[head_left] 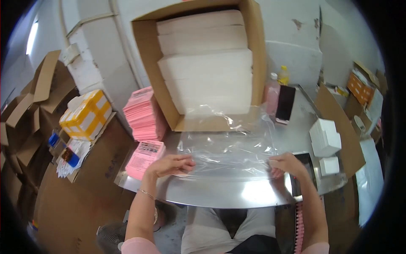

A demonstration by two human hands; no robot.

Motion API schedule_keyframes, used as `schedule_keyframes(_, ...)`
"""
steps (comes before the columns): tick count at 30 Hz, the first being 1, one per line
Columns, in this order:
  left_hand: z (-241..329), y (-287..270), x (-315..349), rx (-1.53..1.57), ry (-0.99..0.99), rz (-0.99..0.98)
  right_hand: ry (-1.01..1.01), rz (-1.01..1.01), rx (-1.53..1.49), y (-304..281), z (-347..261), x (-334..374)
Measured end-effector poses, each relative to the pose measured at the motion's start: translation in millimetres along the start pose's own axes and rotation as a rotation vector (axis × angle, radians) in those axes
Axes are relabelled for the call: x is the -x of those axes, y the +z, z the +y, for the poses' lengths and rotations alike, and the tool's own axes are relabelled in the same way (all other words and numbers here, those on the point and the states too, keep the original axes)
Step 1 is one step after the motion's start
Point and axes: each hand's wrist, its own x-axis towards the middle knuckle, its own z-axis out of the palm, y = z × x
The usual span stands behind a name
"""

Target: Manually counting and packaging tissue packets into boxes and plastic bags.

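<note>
A clear plastic bag or sheet (pixel 228 148) is stretched flat between my hands, its far part lying up against the cardboard box. My left hand (pixel 172 165) pinches its near left corner, with fingers and thumb closed. At the opposite corner my right hand (pixel 288 165) grips the film between bent fingers. Both hands hover just over the near edge of the shiny metal table (pixel 211 190). Left of the film lies a low pile of printed pink sheets (pixel 146 158), close to my left hand.
Ahead, a tall open cardboard box (pixel 146 59) holds white packets (pixel 207 67). A higher pink stack (pixel 143 112) leans beside it. Bottles (pixel 272 93) and a dark phone-like slab (pixel 285 103) stand to its right. White small boxes (pixel 325 137) sit by the right edge; a yellow-taped parcel (pixel 86 114) lies left.
</note>
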Motion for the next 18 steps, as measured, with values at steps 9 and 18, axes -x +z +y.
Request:
schedule_keyframes(9, 4.8, -35.2, -6.4, 0.241, -0.253, 0.068, 0.315, -0.200, -0.559, -23.4, 29.0, -19.0)
schedule_keyframes(18, 32.6, 54.7, 0.1, -0.237, 0.440, 0.564, 0.079, 1.343, -0.365, 11.6, 99.0, 330.0)
